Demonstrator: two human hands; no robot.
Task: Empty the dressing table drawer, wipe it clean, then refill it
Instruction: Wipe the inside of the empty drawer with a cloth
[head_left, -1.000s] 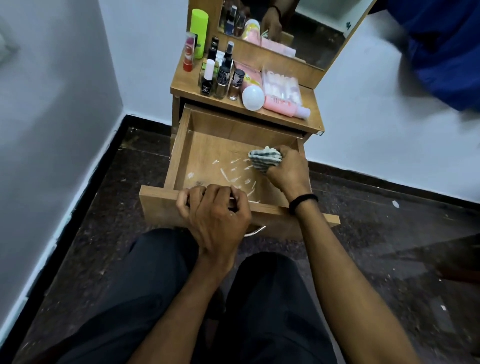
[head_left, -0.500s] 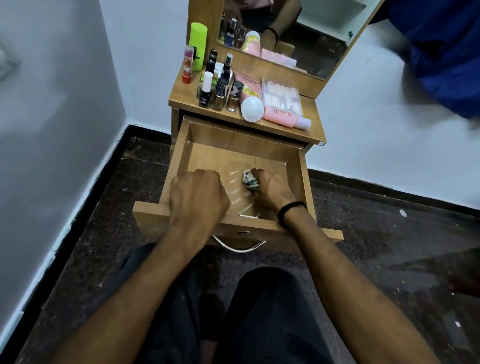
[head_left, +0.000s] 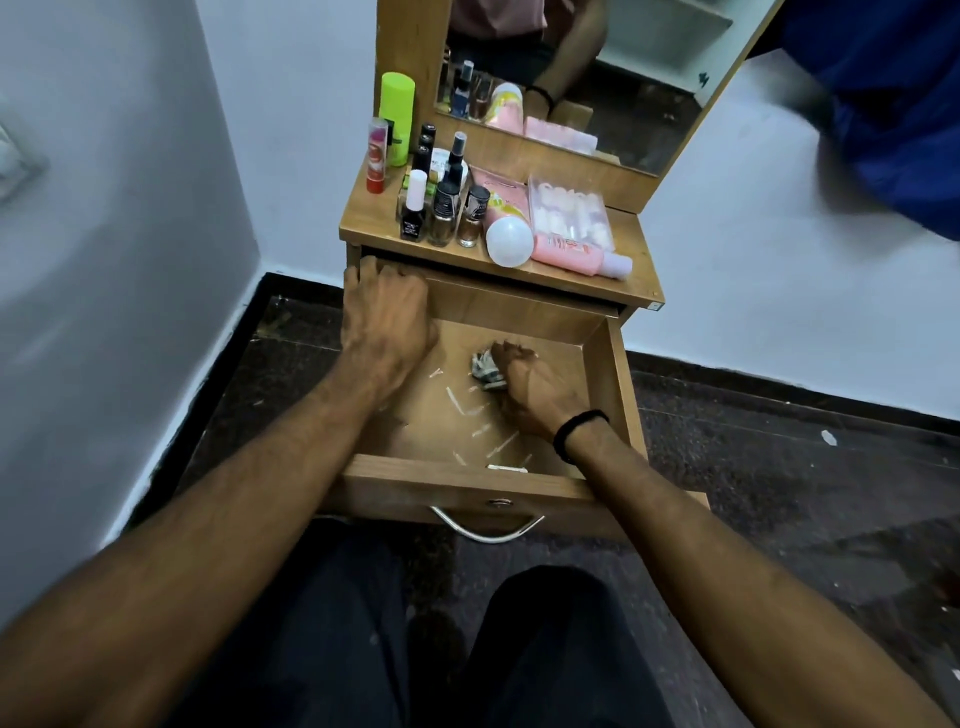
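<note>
Single head-worn wide-angle view, set above the person's lap (head_left: 561, 649) at 6 o'clock, facing forward and steeply down. Drawer (head_left: 467, 486) lies close, at centre. Table top (head_left: 363, 223) and mirror (head_left: 649, 78) stand beyond at 12 o'clock. Left forearm (head_left: 234, 493) enters from 7 o'clock, right forearm (head_left: 701, 545) from 5 o'clock.

No text can be read.
The black nail polish bottle (head_left: 414, 222), the lying pink bottle (head_left: 574, 253) and the red stick (head_left: 377, 162) on the dressing table (head_left: 363, 221) carry print, all too small and blurred to read.
</note>
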